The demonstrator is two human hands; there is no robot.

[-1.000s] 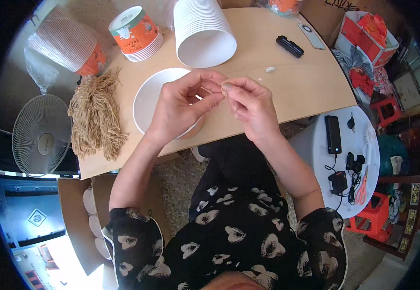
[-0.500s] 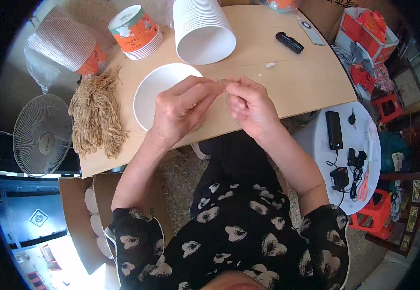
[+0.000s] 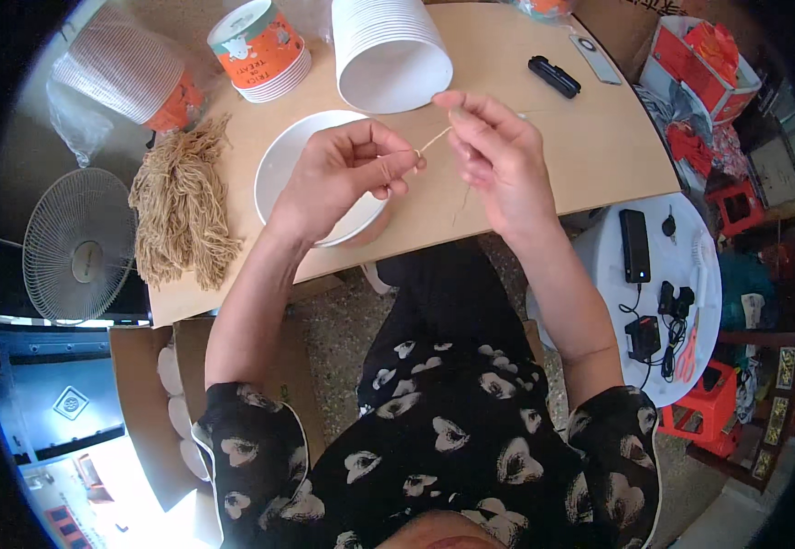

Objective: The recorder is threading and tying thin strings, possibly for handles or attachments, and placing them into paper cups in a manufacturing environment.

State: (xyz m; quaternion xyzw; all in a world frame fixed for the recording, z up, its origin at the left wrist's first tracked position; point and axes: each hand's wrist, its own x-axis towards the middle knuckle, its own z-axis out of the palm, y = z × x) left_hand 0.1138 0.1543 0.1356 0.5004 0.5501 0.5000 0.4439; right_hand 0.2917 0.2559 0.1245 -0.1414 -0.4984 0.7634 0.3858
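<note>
While both hands are meeting in the air above it, a pale wooden table is filling the upper view. Near its front edge a white bowl is sitting, partly blocked by the left hand. Below the bowl, speckled floor is showing; lower left of it, an open cardboard box is standing. Far left of the bowl, a fan is standing. Far right of it, a round white stand is holding a black adapter, cables and pink scissors, with a red stool showing just below.

Just left of the bowl, tan yarn is lying in a shaggy bundle. Beyond the bowl, nested white tubs are turning their mouth toward the person, with orange tubs stacking to their left. Upper right of the bowl, a black case is lying.

Just right of the bowl, a tan string is stretching between the hands. The left thumb and forefinger are pinching one end; the right hand is gripping the other in its fingertips, its remaining fingers curling inward.
</note>
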